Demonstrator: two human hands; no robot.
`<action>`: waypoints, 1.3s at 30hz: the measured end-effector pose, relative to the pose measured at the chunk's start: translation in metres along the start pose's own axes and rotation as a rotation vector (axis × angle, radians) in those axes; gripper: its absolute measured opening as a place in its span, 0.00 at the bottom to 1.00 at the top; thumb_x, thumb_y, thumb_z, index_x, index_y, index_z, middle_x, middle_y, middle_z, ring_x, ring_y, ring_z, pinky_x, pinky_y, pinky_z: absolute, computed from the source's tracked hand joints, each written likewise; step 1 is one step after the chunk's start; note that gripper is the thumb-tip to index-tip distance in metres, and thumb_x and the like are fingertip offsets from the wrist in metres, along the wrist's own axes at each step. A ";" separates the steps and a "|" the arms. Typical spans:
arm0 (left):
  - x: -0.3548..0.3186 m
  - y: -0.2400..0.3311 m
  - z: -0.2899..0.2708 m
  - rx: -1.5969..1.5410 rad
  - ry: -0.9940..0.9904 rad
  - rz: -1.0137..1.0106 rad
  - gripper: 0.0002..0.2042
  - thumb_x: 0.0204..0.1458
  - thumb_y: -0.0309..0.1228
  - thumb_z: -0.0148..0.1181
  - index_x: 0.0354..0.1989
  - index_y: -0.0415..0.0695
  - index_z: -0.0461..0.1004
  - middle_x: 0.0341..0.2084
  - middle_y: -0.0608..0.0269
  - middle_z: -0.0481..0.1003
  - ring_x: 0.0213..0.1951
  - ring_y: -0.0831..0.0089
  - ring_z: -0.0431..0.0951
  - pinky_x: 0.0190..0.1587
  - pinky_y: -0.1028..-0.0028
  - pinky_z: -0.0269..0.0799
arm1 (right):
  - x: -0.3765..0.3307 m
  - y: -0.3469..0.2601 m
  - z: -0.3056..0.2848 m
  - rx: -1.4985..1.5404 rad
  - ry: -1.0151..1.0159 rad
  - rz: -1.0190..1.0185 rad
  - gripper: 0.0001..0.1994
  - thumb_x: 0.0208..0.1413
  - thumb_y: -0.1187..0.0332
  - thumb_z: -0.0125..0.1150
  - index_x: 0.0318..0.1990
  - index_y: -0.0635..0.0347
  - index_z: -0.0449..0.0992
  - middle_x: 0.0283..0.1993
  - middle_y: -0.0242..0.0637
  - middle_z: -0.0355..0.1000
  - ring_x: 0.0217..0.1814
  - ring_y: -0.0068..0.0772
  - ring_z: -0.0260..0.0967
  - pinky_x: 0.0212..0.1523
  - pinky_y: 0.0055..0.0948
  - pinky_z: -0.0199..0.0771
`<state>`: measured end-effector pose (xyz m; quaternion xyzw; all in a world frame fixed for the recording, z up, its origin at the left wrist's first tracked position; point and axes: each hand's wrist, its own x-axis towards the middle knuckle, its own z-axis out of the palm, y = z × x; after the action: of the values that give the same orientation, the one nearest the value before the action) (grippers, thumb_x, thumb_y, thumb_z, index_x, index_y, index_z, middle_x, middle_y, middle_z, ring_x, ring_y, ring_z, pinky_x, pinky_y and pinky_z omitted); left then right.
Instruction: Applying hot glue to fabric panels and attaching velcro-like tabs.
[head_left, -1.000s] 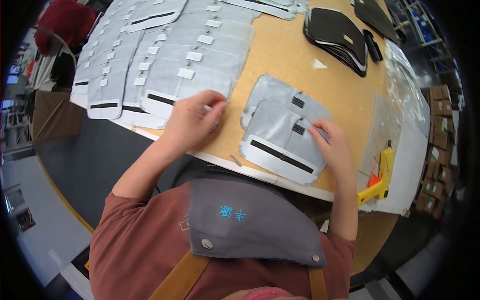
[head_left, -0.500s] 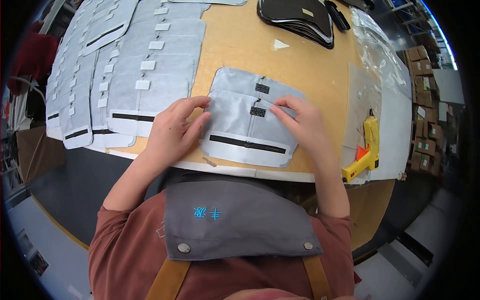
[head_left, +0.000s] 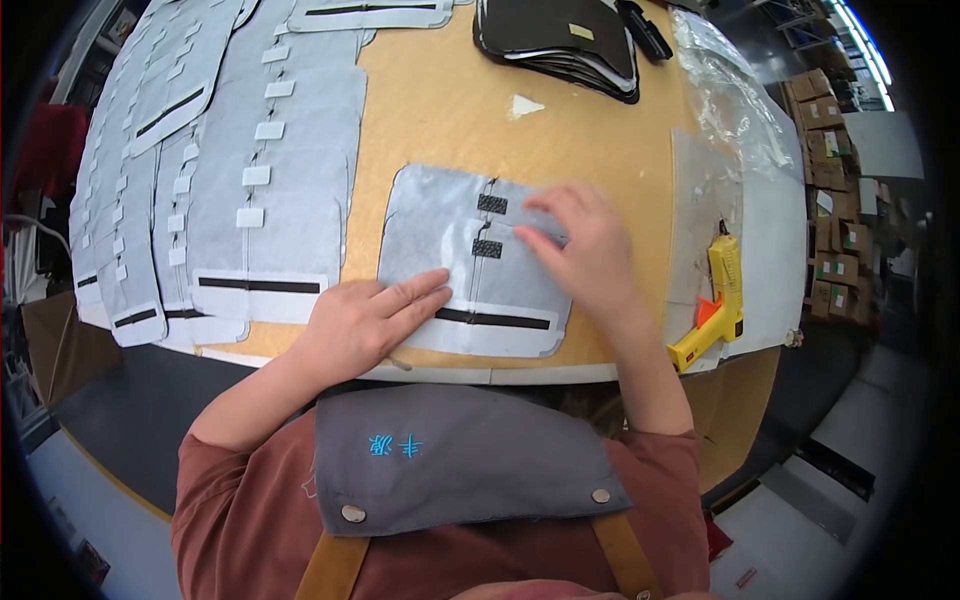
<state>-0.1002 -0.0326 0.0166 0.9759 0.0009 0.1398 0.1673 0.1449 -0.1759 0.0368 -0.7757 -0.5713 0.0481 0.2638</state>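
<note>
Two overlapping silvery-grey fabric panels (head_left: pixel 425 235) with rounded corners lie in front of me. A small black textured patch (head_left: pixel 492 204) sits near the far edge, and a similar black patch (head_left: pixel 487 249) is nearer me. Across the near white band runs a black strip (head_left: pixel 505 319). My left hand (head_left: pixel 362 320) rests on the lower left of the near panel, its fingers stretched out toward the strip. At the panels' right side hovers my right hand (head_left: pixel 588 250), thumb and fingers apart and slightly blurred, with nothing visible between them.
Rows of overlapping grey panels with white tabs (head_left: pixel 256 176) cover the table's left. A dark stack of covers (head_left: pixel 560 45) lies at the back beside a black tool (head_left: pixel 645 32). To the right are a yellow glue gun (head_left: pixel 727 290) and clear plastic film (head_left: pixel 730 90).
My left hand has moved from the panels' left edge onto the near panel and flattened there. My right hand has drawn away from the nearer black patch. The whole view has shifted slightly.
</note>
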 end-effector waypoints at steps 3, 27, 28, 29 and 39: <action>-0.003 -0.002 0.002 -0.004 -0.001 -0.003 0.16 0.48 0.27 0.64 0.47 0.49 0.80 0.53 0.69 0.78 0.22 0.76 0.73 0.24 0.75 0.71 | 0.033 0.011 -0.014 -0.177 0.177 0.025 0.15 0.52 0.62 0.68 0.47 0.53 0.77 0.49 0.36 0.73 0.53 0.43 0.69 0.52 0.40 0.68; 0.000 -0.006 0.000 -0.085 0.032 -0.003 0.14 0.48 0.27 0.65 0.45 0.47 0.80 0.52 0.69 0.79 0.21 0.77 0.72 0.22 0.76 0.69 | 0.173 0.106 -0.020 0.003 0.254 0.071 0.14 0.60 0.56 0.62 0.46 0.53 0.83 0.48 0.33 0.81 0.49 0.32 0.79 0.51 0.29 0.74; 0.000 -0.006 0.000 -0.084 0.035 -0.001 0.14 0.48 0.27 0.65 0.45 0.47 0.80 0.52 0.69 0.79 0.21 0.77 0.72 0.22 0.76 0.69 | 0.175 0.108 -0.022 -0.009 0.342 0.040 0.14 0.60 0.56 0.61 0.44 0.54 0.84 0.44 0.34 0.81 0.46 0.34 0.80 0.50 0.33 0.75; 0.001 -0.006 0.000 -0.082 0.037 0.003 0.14 0.48 0.27 0.65 0.45 0.47 0.80 0.52 0.70 0.79 0.21 0.77 0.72 0.23 0.76 0.69 | 0.175 0.110 -0.023 0.089 0.396 0.018 0.16 0.58 0.54 0.63 0.46 0.53 0.83 0.46 0.35 0.81 0.46 0.34 0.79 0.44 0.30 0.77; 0.000 -0.007 0.001 -0.086 0.037 -0.016 0.14 0.48 0.28 0.65 0.45 0.48 0.80 0.52 0.70 0.78 0.21 0.77 0.72 0.23 0.76 0.70 | 0.166 0.100 -0.003 -0.360 0.194 -0.242 0.18 0.52 0.50 0.67 0.48 0.44 0.82 0.57 0.23 0.76 0.67 0.30 0.66 0.65 0.40 0.56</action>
<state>-0.0993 -0.0266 0.0132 0.9650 0.0056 0.1566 0.2102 0.2893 -0.0468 0.0305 -0.7370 -0.6316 -0.1613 0.1788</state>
